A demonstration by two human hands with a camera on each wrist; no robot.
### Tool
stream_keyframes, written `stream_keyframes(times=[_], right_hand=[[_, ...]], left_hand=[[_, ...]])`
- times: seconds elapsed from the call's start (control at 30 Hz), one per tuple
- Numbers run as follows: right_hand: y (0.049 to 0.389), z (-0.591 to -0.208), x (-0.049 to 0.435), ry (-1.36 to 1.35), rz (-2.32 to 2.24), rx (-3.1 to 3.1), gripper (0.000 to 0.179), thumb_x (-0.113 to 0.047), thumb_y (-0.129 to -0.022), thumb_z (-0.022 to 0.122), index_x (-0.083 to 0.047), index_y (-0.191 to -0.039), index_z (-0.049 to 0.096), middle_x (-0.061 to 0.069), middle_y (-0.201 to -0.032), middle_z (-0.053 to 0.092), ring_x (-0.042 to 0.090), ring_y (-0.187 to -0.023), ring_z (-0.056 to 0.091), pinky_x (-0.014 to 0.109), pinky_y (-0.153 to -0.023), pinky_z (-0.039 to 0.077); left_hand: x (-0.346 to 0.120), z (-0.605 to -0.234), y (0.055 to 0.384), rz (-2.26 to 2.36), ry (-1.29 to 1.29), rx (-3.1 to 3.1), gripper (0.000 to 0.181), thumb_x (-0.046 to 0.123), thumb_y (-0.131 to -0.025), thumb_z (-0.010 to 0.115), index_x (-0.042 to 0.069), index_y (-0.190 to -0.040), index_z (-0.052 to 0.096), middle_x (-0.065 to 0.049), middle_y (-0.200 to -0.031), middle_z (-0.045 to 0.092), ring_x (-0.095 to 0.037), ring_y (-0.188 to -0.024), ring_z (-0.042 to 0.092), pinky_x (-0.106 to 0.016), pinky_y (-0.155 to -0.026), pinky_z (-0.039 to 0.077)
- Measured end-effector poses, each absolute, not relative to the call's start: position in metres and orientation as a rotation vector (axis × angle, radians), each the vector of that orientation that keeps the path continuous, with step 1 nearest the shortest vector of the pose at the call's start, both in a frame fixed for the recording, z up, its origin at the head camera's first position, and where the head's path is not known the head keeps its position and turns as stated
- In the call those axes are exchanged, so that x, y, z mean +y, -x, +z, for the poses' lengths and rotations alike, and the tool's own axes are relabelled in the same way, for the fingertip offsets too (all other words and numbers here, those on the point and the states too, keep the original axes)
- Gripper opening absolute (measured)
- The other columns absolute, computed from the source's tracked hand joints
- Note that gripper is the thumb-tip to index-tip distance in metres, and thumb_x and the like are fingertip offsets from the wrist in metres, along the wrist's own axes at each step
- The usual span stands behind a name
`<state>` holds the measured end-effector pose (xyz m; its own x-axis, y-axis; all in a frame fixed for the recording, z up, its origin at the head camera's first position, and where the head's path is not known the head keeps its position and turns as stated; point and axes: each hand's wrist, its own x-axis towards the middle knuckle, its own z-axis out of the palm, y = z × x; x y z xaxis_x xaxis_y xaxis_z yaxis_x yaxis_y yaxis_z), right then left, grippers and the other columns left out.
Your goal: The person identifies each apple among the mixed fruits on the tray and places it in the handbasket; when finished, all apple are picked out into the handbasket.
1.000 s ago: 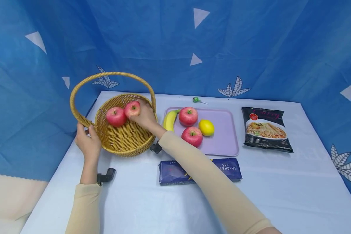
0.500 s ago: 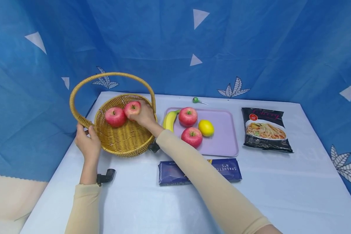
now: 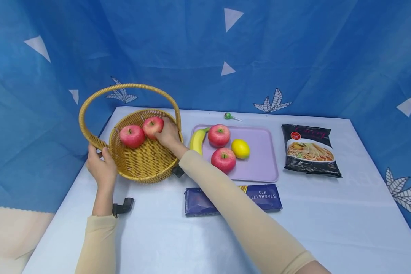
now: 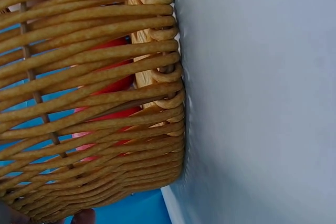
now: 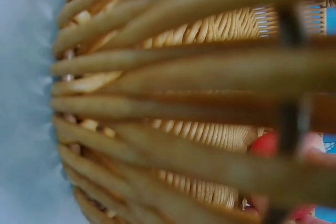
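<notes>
A wicker basket with a tall arched handle stands at the table's left. My left hand grips its left rim by the foot of the handle. Inside lie two red apples, one at the left and one at the back. Over the right rim reaches my right hand, thumb and fingers against the back apple's right side. The woven wall fills much of the left wrist view, with red showing through its gaps. Through the wall in the right wrist view, a red apple partly shows.
Right of the basket, a lilac tray holds a banana, two apples and a lemon. A spaghetti pack lies in front, partly under the right sleeve. A noodle packet lies right; a green lollipop behind.
The apples in the basket have shifted slightly left, and more of the back apple shows beside my right hand. My left hand keeps its grip on the rim.
</notes>
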<state>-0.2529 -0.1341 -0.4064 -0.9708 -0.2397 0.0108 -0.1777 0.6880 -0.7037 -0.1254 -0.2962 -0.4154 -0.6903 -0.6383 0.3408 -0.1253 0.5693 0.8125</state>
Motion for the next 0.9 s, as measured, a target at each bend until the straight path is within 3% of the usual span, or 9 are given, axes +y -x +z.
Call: stream_keyframes(times=[0.33, 0.6, 0.73, 0.9], right_hand=[[0.251, -0.410, -0.136, 0.300, -1.128, 2.810, 0.061, -0.023, -0.087, 0.073, -0.006, -0.138, 0.044, 0.009, -0.125, 0.063, 0.021, -0.120, 0.058, 0.027, -0.102, 0.044], [0.244, -0.406, -0.134, 0.290, -1.112, 2.802, 0.072, -0.026, -0.088, 0.071, -0.008, -0.148, 0.035, 0.009, -0.141, 0.051, 0.022, -0.131, 0.050, 0.029, -0.106, 0.043], [0.236, -0.399, -0.128, 0.358, -1.125, 2.793, 0.076, -0.028, -0.088, 0.072, -0.010, -0.150, 0.033, 0.008, -0.148, 0.045, 0.021, -0.137, 0.043, 0.030, -0.109, 0.040], [0.222, -0.384, -0.108, 0.587, -1.220, 2.746, 0.074, -0.027, -0.086, 0.074, -0.007, -0.148, 0.037, 0.008, -0.146, 0.048, 0.022, -0.138, 0.041, 0.032, -0.112, 0.037]], left_hand=[[-0.297, -0.420, 0.124, -1.048, -0.571, -2.158, 0.033, 0.017, -0.104, 0.043, 0.002, -0.132, 0.052, -0.023, -0.127, 0.058, -0.041, -0.115, 0.055, -0.054, -0.102, 0.038], [-0.296, -0.420, 0.124, -1.049, -0.588, -2.160, 0.033, 0.018, -0.105, 0.042, 0.003, -0.133, 0.051, -0.021, -0.128, 0.058, -0.039, -0.114, 0.056, -0.054, -0.099, 0.041], [-0.295, -0.420, 0.124, -1.049, -0.583, -2.163, 0.033, 0.019, -0.105, 0.042, 0.002, -0.132, 0.052, -0.021, -0.128, 0.058, -0.039, -0.114, 0.056, -0.054, -0.098, 0.043], [-0.296, -0.418, 0.125, -1.035, -0.569, -2.155, 0.033, 0.017, -0.104, 0.043, 0.000, -0.131, 0.052, -0.023, -0.127, 0.058, -0.041, -0.116, 0.056, -0.054, -0.103, 0.038]])
